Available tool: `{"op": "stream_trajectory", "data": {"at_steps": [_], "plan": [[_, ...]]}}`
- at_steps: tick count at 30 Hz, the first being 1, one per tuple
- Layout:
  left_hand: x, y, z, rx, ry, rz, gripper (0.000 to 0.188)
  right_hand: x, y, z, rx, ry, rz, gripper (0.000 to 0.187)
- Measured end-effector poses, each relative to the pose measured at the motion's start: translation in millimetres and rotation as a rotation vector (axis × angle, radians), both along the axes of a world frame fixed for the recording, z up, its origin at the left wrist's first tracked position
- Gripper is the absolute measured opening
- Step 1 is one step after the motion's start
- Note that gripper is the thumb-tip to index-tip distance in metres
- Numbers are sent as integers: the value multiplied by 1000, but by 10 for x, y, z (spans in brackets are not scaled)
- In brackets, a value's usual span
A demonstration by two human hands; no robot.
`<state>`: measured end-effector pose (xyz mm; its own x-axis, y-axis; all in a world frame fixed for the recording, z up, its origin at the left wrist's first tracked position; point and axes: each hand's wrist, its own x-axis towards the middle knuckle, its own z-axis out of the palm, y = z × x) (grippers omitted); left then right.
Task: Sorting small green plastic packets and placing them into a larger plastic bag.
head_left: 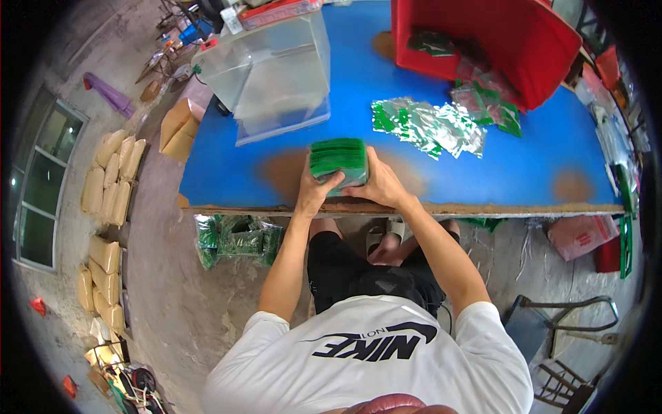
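Between my two hands is a thick stack of green packets (338, 157), held upright at the front edge of the blue table (241, 183). My left hand (317, 185) grips its left side, the thumb laid across the near face. From the right, my right hand (378, 181) wraps round the other side, with fingers under the lower near corner. Farther back to the right, several shiny green and silver packets (427, 124) lie spread out on the table. Exactly what the packets contain cannot be made out.
A clear plastic bin (276, 76) stands at the back left. A red bin (496, 41) lies tipped at the back right, packets spilling from its mouth. Bundled green packets (238, 240) rest on the floor under the table. A metal-framed chair (562, 317) is at lower right.
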<state>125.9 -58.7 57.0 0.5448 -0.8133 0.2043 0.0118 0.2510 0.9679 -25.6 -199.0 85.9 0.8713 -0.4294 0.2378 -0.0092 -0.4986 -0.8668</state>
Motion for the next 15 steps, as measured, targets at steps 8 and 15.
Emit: {"op": "stream_trajectory", "data": {"at_steps": [8, 15], "plan": [[-309, -57, 84, -27, -118, 212, 56, -102, 88, 295, -38, 136, -43, 87], [-520, 21, 35, -203, 873, -210, 68, -44, 218, 1125, -340, 430, 35, 99]]}}
